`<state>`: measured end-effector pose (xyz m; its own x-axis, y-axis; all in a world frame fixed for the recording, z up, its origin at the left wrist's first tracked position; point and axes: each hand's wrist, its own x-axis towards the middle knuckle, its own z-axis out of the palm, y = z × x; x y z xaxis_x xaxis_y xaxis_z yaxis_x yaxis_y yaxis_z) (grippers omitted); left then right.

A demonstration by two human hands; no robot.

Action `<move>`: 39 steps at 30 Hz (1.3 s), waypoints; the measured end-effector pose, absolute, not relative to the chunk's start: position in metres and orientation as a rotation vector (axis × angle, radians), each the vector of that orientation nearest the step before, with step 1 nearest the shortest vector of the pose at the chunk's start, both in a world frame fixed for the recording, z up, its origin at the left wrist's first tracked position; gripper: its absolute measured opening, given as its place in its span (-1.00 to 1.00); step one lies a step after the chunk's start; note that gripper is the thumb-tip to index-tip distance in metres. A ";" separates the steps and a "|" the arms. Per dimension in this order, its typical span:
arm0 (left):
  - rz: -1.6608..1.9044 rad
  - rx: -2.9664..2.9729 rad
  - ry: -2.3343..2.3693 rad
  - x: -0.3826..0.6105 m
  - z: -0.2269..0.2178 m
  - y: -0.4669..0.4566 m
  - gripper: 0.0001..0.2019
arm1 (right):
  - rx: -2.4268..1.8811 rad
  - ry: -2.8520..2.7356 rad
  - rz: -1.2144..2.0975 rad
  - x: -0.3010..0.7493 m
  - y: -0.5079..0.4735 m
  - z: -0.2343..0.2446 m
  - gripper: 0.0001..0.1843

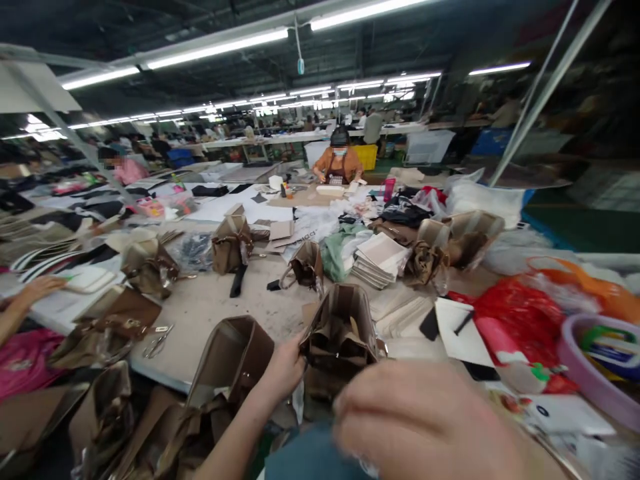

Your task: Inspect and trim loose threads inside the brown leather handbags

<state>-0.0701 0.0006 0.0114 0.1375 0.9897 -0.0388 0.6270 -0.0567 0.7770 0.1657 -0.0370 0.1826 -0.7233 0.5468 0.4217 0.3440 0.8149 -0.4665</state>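
An open brown handbag [343,363] stands upright at the near edge of the table. My left hand [286,365] grips its left side, with the fingertips partly hidden by the bag. Large and blurred, my right hand [415,413] is close to the camera, in front of the bag and to its right. Its fingers are smeared, so whether it holds anything cannot be made out. Left of my left forearm is another open brown bag [233,353]. Below my hands shows a blue-grey cloth [305,457].
Several brown bags, such as one [305,263], are about. Scissors [158,341] lie left; stacked pale panels [380,257] sit beyond. At right are a red plastic bag [520,320] and a purple basin [575,353]. Another person's hand [45,287] is at left; a co-worker [340,163] sits opposite.
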 end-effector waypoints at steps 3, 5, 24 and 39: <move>0.730 1.746 1.526 -0.068 0.013 -0.003 -0.40 | -0.932 -2.524 0.460 0.158 0.017 0.156 -0.74; 0.744 1.748 1.515 -0.067 0.014 -0.005 -0.38 | -1.067 -2.595 0.437 0.149 0.040 0.132 -0.78; 0.785 1.760 1.487 -0.071 0.009 -0.005 -0.31 | -1.104 -2.769 0.241 0.103 0.052 0.065 -0.85; 0.762 1.778 1.769 -0.052 0.026 0.009 -0.61 | -1.390 -2.740 0.336 0.096 0.071 0.067 -0.72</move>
